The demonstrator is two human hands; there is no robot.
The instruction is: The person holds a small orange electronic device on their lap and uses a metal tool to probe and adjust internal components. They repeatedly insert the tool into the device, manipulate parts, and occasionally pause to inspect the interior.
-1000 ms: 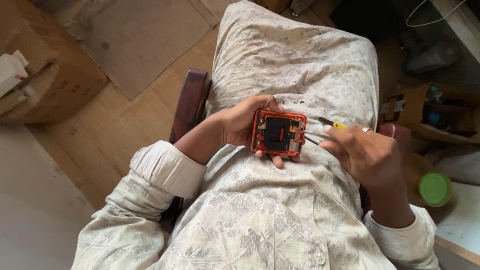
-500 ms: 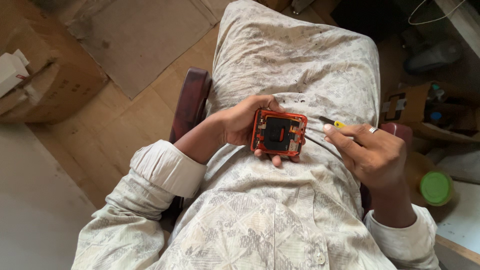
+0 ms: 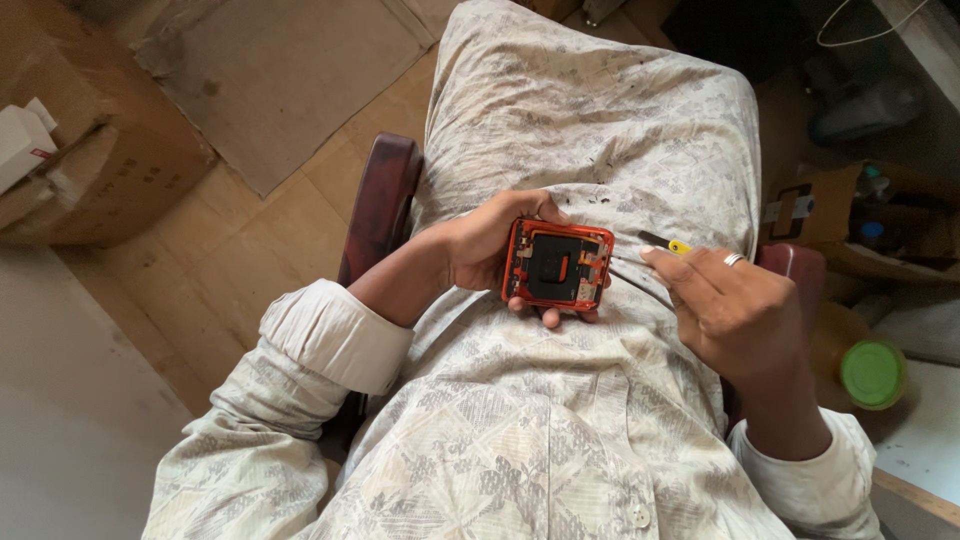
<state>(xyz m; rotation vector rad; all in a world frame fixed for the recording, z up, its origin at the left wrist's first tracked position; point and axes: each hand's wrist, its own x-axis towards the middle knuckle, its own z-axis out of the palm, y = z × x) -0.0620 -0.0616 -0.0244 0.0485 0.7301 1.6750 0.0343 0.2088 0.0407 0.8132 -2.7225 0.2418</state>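
My left hand holds a small orange-framed device over my lap, its back off and dark inner parts showing. My right hand is just to the right of it, fingers closed on thin metal tweezers whose tips point at the device's right edge. A slim tool with a yellow band lies on the cloth above that hand. A ring sits on one right finger.
I sit in a dark red chair over a wooden floor. A cardboard box and a mat lie to the left. At right are a green-lidded jar, a box of clutter and a table edge.
My right hand has drawn slightly right and down, away from the device. The device and my left hand stay in place.
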